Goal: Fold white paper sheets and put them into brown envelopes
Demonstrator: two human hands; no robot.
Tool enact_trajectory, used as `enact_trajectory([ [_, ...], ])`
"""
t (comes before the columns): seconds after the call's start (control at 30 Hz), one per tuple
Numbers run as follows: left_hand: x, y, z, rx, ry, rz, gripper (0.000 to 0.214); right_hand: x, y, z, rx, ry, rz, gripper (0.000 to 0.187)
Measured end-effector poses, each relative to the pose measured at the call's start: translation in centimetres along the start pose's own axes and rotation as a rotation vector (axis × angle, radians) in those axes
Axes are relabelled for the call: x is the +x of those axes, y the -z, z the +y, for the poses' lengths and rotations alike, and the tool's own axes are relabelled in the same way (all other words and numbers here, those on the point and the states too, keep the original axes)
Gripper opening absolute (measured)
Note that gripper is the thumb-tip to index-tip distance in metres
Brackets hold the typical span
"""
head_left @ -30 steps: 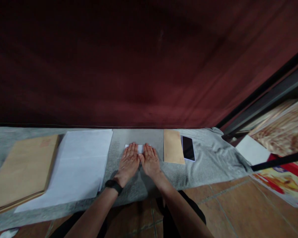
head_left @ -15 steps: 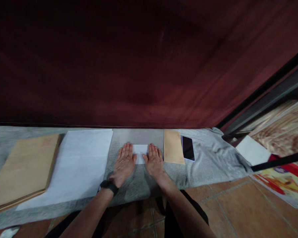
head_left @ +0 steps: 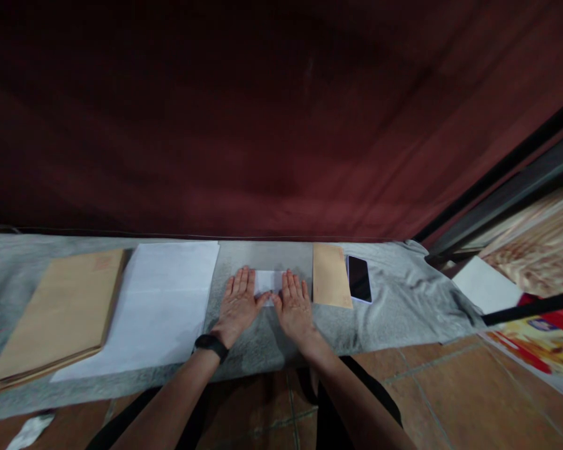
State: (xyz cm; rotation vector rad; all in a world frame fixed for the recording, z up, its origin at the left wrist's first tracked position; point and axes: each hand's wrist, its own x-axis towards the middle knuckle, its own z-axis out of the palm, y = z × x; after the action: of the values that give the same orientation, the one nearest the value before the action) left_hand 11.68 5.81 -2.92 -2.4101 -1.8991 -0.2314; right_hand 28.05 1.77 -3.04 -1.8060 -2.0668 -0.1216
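The left hand (head_left: 238, 304) and right hand (head_left: 294, 306) lie flat and uncurled on one small white paper (head_left: 269, 280) midway along the tabletop (head_left: 272, 350). Right of it are one envelope (head_left: 331, 276) and one phone (head_left: 359, 279); left, one brown stack (head_left: 60, 309) overlaps large white sheets (head_left: 169, 306), uncountable. Grey cloth (head_left: 403, 306) separates paper from sheets, and stretches wider beyond the phone.

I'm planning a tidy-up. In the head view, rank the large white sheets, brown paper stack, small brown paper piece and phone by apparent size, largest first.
1. Large white sheets and brown paper stack: too close to rank; the stack partly covers the sheets.
2. Small brown paper piece.
3. Phone.
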Motion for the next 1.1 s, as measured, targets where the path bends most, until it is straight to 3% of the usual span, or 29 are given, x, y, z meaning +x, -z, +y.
enact_trajectory([
  [0.13,0.0,-0.2,0.0,-0.015,-0.003,0.009,0.077,-1.6,-0.3,-0.9,0.051,0.107,-0.032,0.058],
  [0.67,-0.6,0.2,-0.6,-0.019,0.105,-0.039,0.064,-1.6,-1.1,1.2,-0.075,-0.020,-0.029,0.057],
  [0.8,-0.7,0.8,-0.4,-0.014,0.135,0.035,0.063,-1.5,-0.9,1.3,-0.071,-0.035,-0.043,0.055],
  [0.93,-1.0,1.9,0.5,-0.064,-0.050,0.132,0.060,-1.4,-0.3,1.1,-0.070,-0.055,-0.095,0.054],
  [1.1,-2.6,2.1,1.6,-0.182,-0.412,-0.015,0.060,-1.1,0.6,1.2,-0.072,-0.058,-0.172,0.054],
])
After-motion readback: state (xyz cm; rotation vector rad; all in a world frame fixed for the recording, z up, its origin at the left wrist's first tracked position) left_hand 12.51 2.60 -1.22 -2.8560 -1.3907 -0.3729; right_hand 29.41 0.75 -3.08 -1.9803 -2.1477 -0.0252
